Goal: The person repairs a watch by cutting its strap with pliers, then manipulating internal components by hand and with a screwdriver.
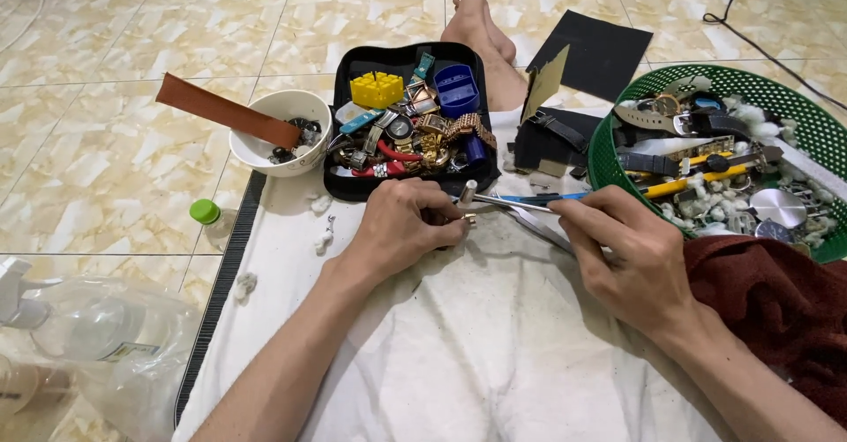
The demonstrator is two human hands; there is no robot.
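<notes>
Your left hand [408, 223] curls over the white cloth [459, 345], its fingertips pinching a small gold-coloured part [469, 219] against it. Your right hand [631, 252] pinches the handle of a small hammer [507, 199], whose metal head sits just above that part, close to the left fingers. Just beyond lies a black tray [408, 120] heaped with watch pieces, a yellow block and a blue cup. To its left stands a white bowl [281, 133] with a brown strap [228, 111] resting across it. On the right, a green basket [732, 155] holds watches and straps. A clear spray bottle [88, 327] lies on the tiled floor [115, 45], near left.
</notes>
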